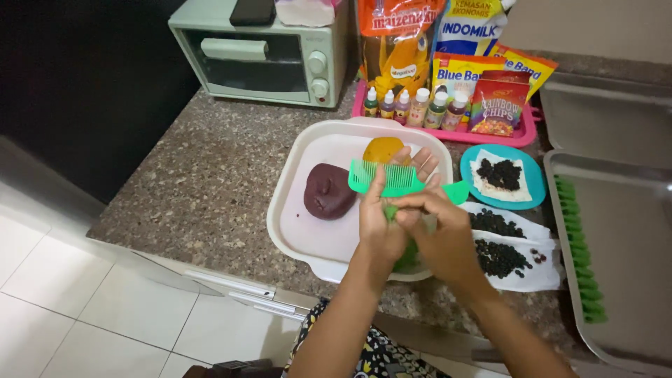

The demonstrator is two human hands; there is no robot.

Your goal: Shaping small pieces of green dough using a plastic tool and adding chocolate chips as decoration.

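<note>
Toaster oven [260, 52], colouring bottles [414, 107], snack packets [498, 105]

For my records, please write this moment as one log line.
left hand: holds green comb | right hand: presses green dough on comb | below: white tray

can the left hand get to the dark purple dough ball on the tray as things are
Probably yes. The dark purple dough ball lies uncovered on the white tray, just left of the left hand, nothing between them; but that hand holds the green comb.
</note>
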